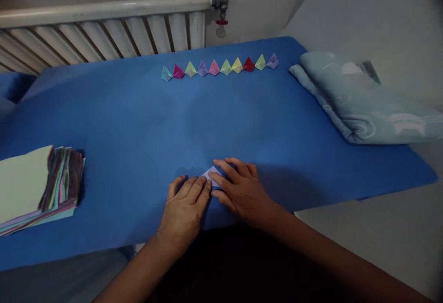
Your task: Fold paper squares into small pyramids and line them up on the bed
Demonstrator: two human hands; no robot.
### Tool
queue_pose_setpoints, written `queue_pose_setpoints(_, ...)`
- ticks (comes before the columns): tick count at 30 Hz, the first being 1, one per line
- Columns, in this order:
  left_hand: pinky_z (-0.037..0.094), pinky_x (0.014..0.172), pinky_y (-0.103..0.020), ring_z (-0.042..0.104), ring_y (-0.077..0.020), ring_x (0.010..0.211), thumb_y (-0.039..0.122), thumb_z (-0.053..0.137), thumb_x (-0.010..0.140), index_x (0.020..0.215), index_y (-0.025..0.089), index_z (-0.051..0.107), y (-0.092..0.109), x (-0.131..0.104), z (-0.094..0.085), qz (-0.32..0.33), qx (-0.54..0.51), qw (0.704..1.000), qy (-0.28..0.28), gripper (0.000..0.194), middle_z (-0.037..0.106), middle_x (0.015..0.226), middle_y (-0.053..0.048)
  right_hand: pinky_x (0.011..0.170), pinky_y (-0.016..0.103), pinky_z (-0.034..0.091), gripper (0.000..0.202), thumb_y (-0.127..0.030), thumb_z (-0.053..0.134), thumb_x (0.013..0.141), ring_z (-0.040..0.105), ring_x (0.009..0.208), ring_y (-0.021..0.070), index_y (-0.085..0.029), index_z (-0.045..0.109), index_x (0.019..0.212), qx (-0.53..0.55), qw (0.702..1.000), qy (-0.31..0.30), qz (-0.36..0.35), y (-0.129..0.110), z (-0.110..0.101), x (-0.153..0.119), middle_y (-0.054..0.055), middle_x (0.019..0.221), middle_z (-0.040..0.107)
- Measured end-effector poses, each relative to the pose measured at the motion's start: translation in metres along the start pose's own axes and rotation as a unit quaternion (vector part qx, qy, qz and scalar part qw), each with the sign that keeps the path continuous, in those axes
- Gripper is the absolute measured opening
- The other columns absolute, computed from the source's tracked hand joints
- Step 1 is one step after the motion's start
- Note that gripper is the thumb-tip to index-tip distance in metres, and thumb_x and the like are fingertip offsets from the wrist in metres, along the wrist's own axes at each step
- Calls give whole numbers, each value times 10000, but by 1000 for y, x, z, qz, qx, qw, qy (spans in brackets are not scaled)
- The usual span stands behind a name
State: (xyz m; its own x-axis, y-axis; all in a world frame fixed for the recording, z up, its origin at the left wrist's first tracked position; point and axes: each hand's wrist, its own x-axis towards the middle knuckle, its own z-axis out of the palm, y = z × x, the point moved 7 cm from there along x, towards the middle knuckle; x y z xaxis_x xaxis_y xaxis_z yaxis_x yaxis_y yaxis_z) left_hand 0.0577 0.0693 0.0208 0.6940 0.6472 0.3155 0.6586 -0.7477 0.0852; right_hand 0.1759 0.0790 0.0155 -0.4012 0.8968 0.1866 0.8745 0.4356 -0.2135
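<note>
Paper (212,169): flat beneath your fingertips, on cloth (138,123) | left hand (182,208): open, fingers at its edge | right hand (244,194): open, touching it | risk: uneven pressure could slide it, skewing creases

The paper stack (24,185) lies on the surface (138,118), at its left side toward the near edge. Ten folded papers (213,67) form a row across the far part of the surface, right of its middle. To the right of that row, a blanket (374,104) rests on the far right part, reaching past the right edge. Near the middle of the near edge, one paper piece (212,173) lies under the fingers of the left hand (183,215) and right hand (247,196). Behind the surface, a radiator (138,33) stands to the left, with a valve (223,3) at its right end.
</note>
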Motion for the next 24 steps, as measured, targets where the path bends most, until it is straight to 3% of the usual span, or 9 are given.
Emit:
queue_pose_setpoints(5, 386, 945, -482, 590, -251, 1061, 32, 390, 881, 1189, 145, 586, 0, 0, 0, -5, 2, 1000, -5, 382, 647, 1202, -118, 930, 447, 334, 415, -440, 381, 964, 392, 1208, 304, -203, 568, 1249, -14, 998, 5, 57, 9, 1, 1, 130, 1382, 477)
queue_pose_setpoints(11, 391, 934, -470, 586, -251, 1058, 54, 386, 888, 1195, 136, 583, 0, -1, 0, -4, 1, 1000, 3, 374, 652, 1188, -121, 909, 447, 328, 311, -402, 415, 955, 391, 1216, 304, -281, 609, 1166, -9, 1000, -11, 16, 4, -1, -1, 101, 1397, 453)
queue_pose_setpoints(24, 398, 906, -466, 584, -257, 1034, 51, 381, 882, 1154, 121, 602, 1, 0, -2, 5, 13, 1000, 12, 357, 661, 1166, -120, 884, 448, 313, 314, -400, 409, 963, 426, 1190, 301, -299, 589, 1198, -33, 999, -21, 25, 3, 1, 4, 112, 1398, 459)
